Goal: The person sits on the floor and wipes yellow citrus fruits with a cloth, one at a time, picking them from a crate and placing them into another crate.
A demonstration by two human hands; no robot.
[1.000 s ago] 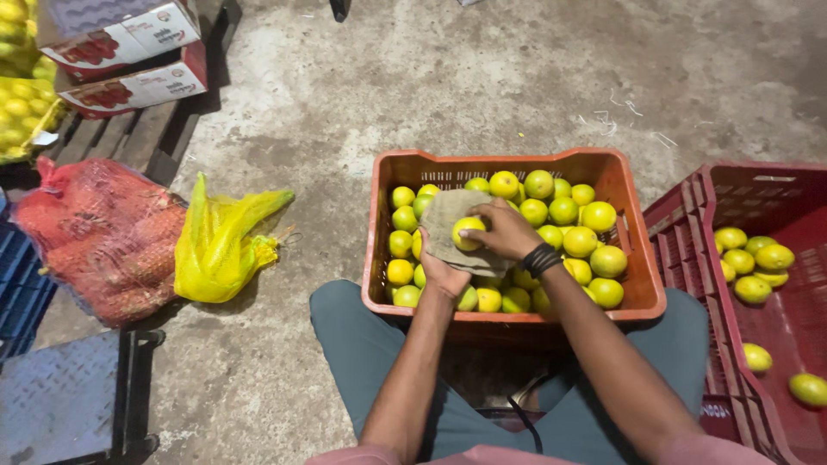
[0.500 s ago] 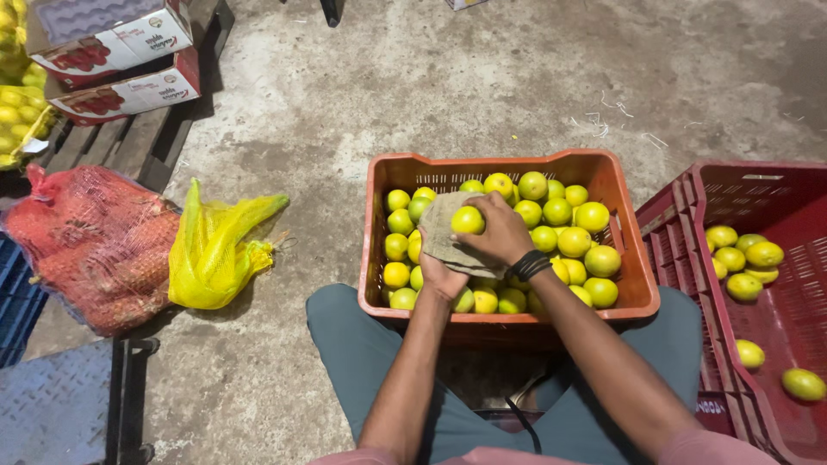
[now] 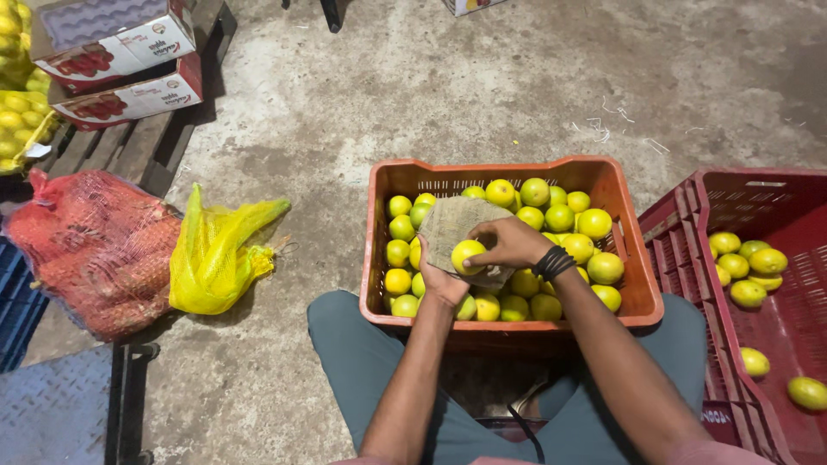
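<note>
Left hand: your left hand [image 3: 441, 280] is cupped under a piece of coarse cloth [image 3: 457, 226], fingers curled up around it from below; the cloth drapes over the palm and hides most of the fingers.
Right hand: your right hand [image 3: 508, 244] comes in from above, fingers bent and closed on a yellow-green fruit [image 3: 468, 256], pressing it against the cloth. A dark band [image 3: 553, 263] circles that wrist.
Fruit in hand: you hold the fruit between both hands, wrapped partly by the cloth, just above the left half of the orange crate [image 3: 388, 306].
Orange crate: it stands on the concrete floor [image 3: 431, 95] directly in front of your knees and is filled with loose yellow and green fruit [image 3: 560, 217], piled mostly toward the right and far side.
Red crate: a second crate [image 3: 689, 207] sits just beside the orange one on your right, touching or nearly touching it; a few fruit [image 3: 746, 263] lie scattered on its bottom, well apart from one another.
Yellow bag: a crumpled yellow mesh bag [image 3: 211, 258] lies on the floor to your left.
Red sack: a red net sack [image 3: 90, 245] rests against the yellow bag, farther left.
Boxes: two cardboard boxes [image 3: 121, 60] are stacked on a wooden pallet [image 3: 146, 146] at upper left.
Trousers: your grey-green trouser legs [image 3: 353, 362] frame the orange crate from below.
</note>
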